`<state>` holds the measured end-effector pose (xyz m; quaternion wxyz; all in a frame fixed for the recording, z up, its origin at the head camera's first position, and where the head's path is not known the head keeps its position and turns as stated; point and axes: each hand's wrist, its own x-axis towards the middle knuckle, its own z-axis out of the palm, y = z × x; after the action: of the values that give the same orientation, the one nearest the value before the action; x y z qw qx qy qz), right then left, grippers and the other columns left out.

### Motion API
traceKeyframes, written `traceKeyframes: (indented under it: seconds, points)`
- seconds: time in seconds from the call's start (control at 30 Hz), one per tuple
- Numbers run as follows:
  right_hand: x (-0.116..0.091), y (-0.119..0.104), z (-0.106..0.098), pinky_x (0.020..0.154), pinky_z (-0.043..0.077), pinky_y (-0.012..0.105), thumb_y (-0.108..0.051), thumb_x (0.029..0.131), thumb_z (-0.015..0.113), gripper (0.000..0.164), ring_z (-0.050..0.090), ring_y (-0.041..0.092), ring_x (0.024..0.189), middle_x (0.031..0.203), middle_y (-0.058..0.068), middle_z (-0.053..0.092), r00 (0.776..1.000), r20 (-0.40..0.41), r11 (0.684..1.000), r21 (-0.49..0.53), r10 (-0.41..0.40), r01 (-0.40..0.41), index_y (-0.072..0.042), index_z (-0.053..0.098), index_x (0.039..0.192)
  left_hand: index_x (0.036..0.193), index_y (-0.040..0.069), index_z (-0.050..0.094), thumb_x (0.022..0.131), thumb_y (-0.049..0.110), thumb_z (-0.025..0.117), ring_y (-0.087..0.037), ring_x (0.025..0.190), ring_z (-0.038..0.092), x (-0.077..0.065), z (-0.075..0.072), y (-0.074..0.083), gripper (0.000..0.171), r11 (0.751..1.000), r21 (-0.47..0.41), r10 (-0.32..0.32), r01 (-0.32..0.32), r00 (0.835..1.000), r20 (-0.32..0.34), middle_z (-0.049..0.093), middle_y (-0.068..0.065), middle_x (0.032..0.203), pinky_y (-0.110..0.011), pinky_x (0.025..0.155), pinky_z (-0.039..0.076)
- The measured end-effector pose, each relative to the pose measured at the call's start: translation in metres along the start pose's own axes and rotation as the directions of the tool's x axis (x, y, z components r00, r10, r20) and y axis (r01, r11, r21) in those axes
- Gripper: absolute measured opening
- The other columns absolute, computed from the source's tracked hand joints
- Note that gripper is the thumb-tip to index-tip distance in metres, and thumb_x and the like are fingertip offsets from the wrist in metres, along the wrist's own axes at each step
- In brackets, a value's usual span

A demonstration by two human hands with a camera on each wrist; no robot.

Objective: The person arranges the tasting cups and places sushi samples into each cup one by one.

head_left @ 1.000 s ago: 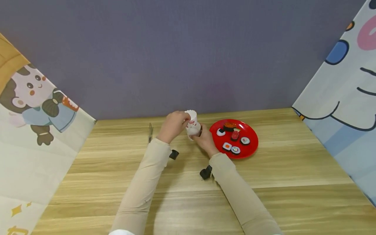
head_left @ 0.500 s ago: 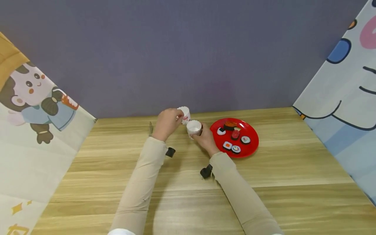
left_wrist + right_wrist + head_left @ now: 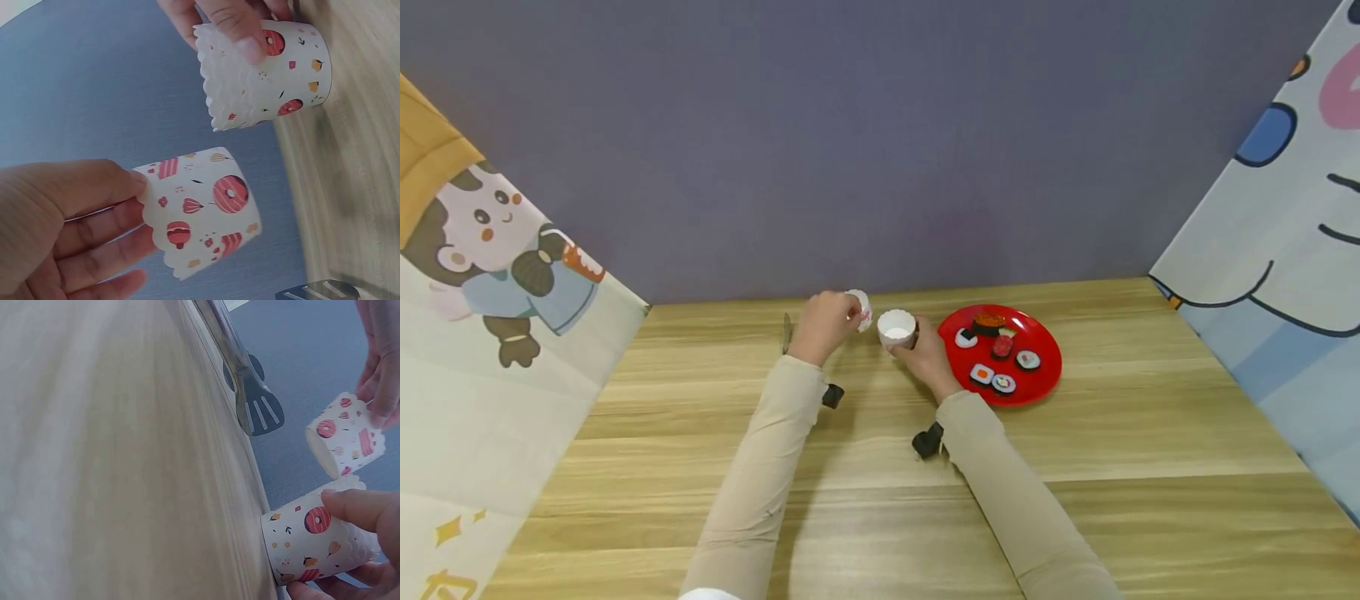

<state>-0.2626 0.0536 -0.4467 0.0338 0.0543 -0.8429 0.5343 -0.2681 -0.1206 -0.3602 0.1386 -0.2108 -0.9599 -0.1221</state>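
My left hand [image 3: 822,325] pinches the scalloped rim of a single white paper baking cup [image 3: 203,209], printed with donuts and leaves. This cup is tilted and held above the table, just left of a stack of matching baking cups [image 3: 306,531]. Several nested rims show on that stack in the left wrist view. It stands upright on the table, and my right hand [image 3: 927,354] grips it with thumb and fingers around its side. The cup at the top of the stack shows its white inside in the head view.
Metal tongs with a slotted end [image 3: 259,406] lie left of my left hand, partly hidden by it in the head view. A red plate [image 3: 1043,371] with several sushi pieces sits right of my right hand. A grey wall [image 3: 880,150] borders the table's far edge.
My left hand has drawn one baking cup off the stack, carried it left, then lowered it somewhat. My right hand keeps its hold on the stack in the same place.
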Motion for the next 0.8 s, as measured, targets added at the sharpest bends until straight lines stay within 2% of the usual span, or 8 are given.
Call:
traceKeyframes:
  seconds: [0.1, 0.27, 0.5, 0.67, 0.8]
  points:
    - [0.001, 0.0, 0.001, 0.1, 0.039, 0.045, -0.009, 0.08, 0.072, 0.064, 0.048, 0.034, 0.12, 0.13, 0.023, 0.05, 1.0, 0.006, 1.0, 0.007, -0.001, 0.001, 0.007, 0.04, 0.133, 0.077, 0.01, 0.073, 0.086, 0.017, 0.068, -0.019, 0.066, 0.063, 0.0, 0.001, 0.0, 0.012, 1.0, 0.017, 0.0, -0.001, 1.0, 0.018, 0.07, -0.001, 0.075, -0.036, 0.065, 0.051]
    - [0.002, 0.001, 0.001, 0.099, 0.039, 0.045, -0.01, 0.079, 0.073, 0.065, 0.048, 0.033, 0.12, 0.131, 0.022, 0.05, 1.0, 0.012, 1.0, 0.024, -0.012, 0.012, 0.005, 0.04, 0.134, 0.065, 0.012, 0.07, 0.085, 0.017, 0.069, -0.017, 0.057, 0.057, 0.002, 0.004, 0.0, 0.021, 0.999, 0.044, -0.015, 0.011, 0.997, 0.081, 0.065, 0.001, 0.063, -0.035, 0.06, 0.049]
    - [0.001, 0.0, 0.001, 0.099, 0.039, 0.046, -0.01, 0.081, 0.071, 0.064, 0.047, 0.033, 0.121, 0.133, 0.021, 0.048, 1.0, 0.03, 1.0, 0.027, 0.001, -0.002, 0.003, 0.039, 0.135, 0.05, 0.016, 0.052, 0.085, 0.014, 0.066, -0.01, 0.05, 0.04, 0.006, 0.015, 0.003, 0.037, 0.994, 0.107, -0.049, 0.029, 0.98, 0.194, 0.047, 0.007, 0.048, -0.026, 0.05, 0.035]
    - [-0.001, -0.001, 0.0, 0.099, 0.039, 0.047, -0.012, 0.082, 0.071, 0.065, 0.047, 0.033, 0.122, 0.134, 0.021, 0.047, 0.999, 0.042, 0.999, 0.03, 0.012, -0.014, 0.003, 0.038, 0.136, 0.058, 0.014, 0.063, 0.083, 0.014, 0.068, -0.012, 0.055, 0.049, 0.008, 0.021, 0.004, 0.026, 0.99, 0.133, -0.068, 0.037, 0.97, 0.233, 0.056, 0.006, 0.055, -0.029, 0.056, 0.044]
    - [-0.003, 0.0, -0.001, 0.098, 0.04, 0.046, -0.012, 0.082, 0.071, 0.065, 0.048, 0.033, 0.12, 0.133, 0.021, 0.048, 0.999, 0.03, 0.999, 0.031, 0.019, -0.02, 0.002, 0.039, 0.136, 0.062, 0.013, 0.066, 0.081, 0.016, 0.069, -0.015, 0.06, 0.055, 0.009, 0.025, 0.006, 0.02, 0.99, 0.136, -0.075, 0.042, 0.966, 0.248, 0.061, 0.003, 0.06, -0.033, 0.058, 0.048]
